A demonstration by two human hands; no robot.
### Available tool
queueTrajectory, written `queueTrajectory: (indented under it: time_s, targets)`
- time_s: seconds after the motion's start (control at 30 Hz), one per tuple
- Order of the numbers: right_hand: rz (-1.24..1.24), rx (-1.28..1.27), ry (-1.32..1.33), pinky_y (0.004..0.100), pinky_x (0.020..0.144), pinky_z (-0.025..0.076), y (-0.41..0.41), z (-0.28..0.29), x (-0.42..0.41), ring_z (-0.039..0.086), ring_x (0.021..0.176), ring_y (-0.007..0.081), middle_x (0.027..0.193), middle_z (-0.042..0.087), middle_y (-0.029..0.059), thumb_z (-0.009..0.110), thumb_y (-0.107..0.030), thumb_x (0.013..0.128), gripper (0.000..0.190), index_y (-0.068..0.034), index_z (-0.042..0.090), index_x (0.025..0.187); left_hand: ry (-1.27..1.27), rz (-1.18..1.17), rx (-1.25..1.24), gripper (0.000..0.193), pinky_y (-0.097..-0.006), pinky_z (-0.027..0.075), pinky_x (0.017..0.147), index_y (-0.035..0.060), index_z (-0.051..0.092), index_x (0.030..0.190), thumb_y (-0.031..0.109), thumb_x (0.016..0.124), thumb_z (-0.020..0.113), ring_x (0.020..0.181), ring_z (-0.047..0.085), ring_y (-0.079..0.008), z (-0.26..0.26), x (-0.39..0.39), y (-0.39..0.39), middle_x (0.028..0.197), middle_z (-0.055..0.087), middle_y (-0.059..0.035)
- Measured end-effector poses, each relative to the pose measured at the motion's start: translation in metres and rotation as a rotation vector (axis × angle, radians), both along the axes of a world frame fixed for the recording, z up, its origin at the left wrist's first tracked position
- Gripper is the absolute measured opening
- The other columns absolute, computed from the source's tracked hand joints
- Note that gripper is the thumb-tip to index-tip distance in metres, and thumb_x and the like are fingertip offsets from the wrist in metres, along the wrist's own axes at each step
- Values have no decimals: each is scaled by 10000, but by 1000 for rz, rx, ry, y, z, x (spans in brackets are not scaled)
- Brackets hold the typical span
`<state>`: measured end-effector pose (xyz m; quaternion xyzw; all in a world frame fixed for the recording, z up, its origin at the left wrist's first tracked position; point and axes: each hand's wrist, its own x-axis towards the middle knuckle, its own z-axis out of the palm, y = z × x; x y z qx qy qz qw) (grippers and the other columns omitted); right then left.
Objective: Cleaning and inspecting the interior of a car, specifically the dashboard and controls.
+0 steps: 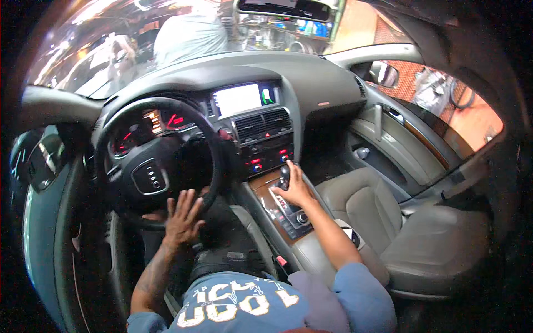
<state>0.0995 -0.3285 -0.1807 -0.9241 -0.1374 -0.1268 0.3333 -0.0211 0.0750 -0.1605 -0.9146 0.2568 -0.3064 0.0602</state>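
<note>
I sit in the driver's seat of an Audi car. My left hand (183,218) is spread, palm down, at the lower right part of the steering wheel (214,166), with its fingers apart; whether it touches the rim cannot be told. My right hand (296,187) is on the gear selector lever (285,175) of the centre console, its fingers around the knob. The instrument cluster (154,123) is lit in red and orange. Above the centre air vents (263,123) the display screen (237,101) glows white.
To the right are the grey passenger seat (366,208) and the closed passenger door (395,154). The driver's door (46,233) is at the left. Beyond the windscreen, a person in a light shirt (189,39) is near the car's front, with cluttered shelves (287,35) behind.
</note>
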Motion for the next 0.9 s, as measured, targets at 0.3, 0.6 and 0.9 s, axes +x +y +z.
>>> queueTrajectory:
  time_s: [0.3, 0.6, 0.9]
  targets:
    - [18, 7, -34, 511, 1120, 263, 4, -1, 7, 237, 1374, 439, 1473, 200, 267, 814, -506, 662, 1194, -127, 66, 1512, -291, 20, -401, 515, -552, 17, 1161, 57, 409, 1421, 242, 941, 413, 1440, 199, -411, 9, -6, 42, 1517, 282, -255]
    - [5, -31, -57, 510, 1116, 278, 7, -2, 1, 250, 1365, 449, 1467, 215, 283, 804, -488, 687, 1162, -133, 64, 1510, -250, 48, -434, 521, -535, 11, 1169, 69, 481, 1380, 169, 868, 492, 1444, 208, -390, 6, -3, 17, 1517, 300, -237]
    - [65, -82, -158, 445, 1124, 279, 15, 8, 6, 319, 1347, 394, 1423, 368, 238, 842, -317, 660, 1061, -18, 222, 1468, -155, 59, -376, 511, -500, 173, 1147, 163, 574, 1294, 146, 790, 652, 1375, 379, -326, 19, -3, -10, 1446, 440, -159]
